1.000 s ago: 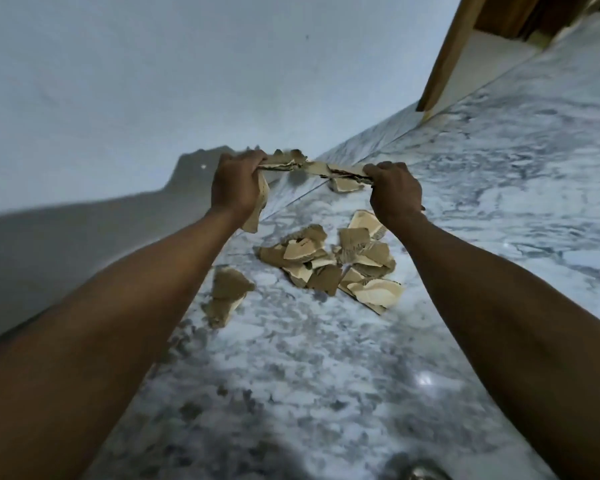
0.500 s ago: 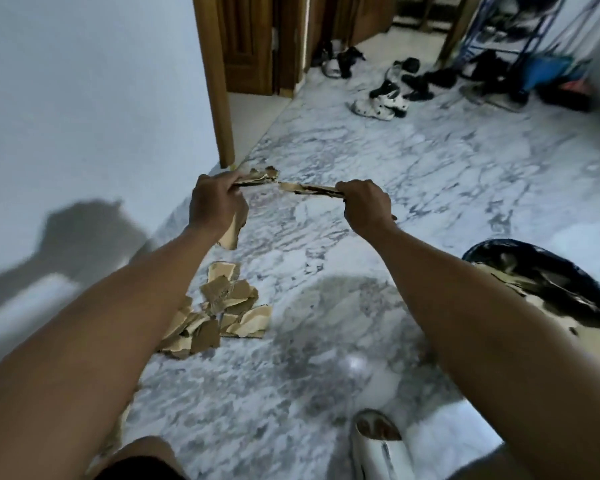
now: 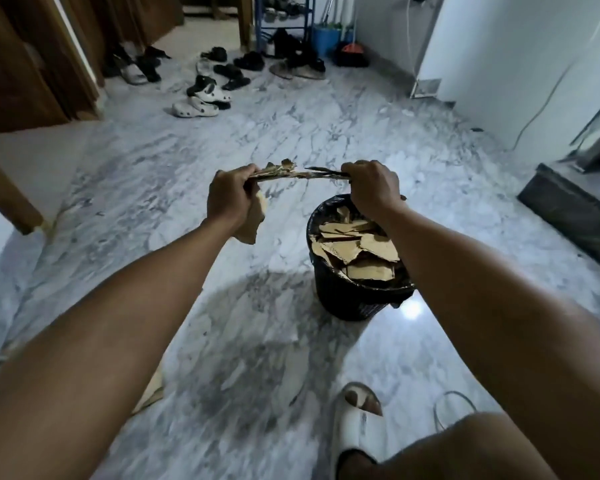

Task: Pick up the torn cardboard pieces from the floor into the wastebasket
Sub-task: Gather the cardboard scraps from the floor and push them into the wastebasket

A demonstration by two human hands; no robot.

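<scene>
Both my hands hold one flat bundle of torn cardboard pieces edge-on between them. My left hand grips its left end, with one piece hanging down below the fist. My right hand grips the right end, just above the far rim of the black wastebasket. The wastebasket stands on the marble floor and is filled near its rim with brown cardboard scraps. A bit of cardboard on the floor shows under my left forearm.
My foot in a white slipper is at the bottom. Several shoes lie at the far side near wooden doors. A white appliance and a dark step are on the right.
The view has swung right from the cardboard pile by the wall to the wastebasket. My hands carried the bundle along and now hold it beside and over the basket.
</scene>
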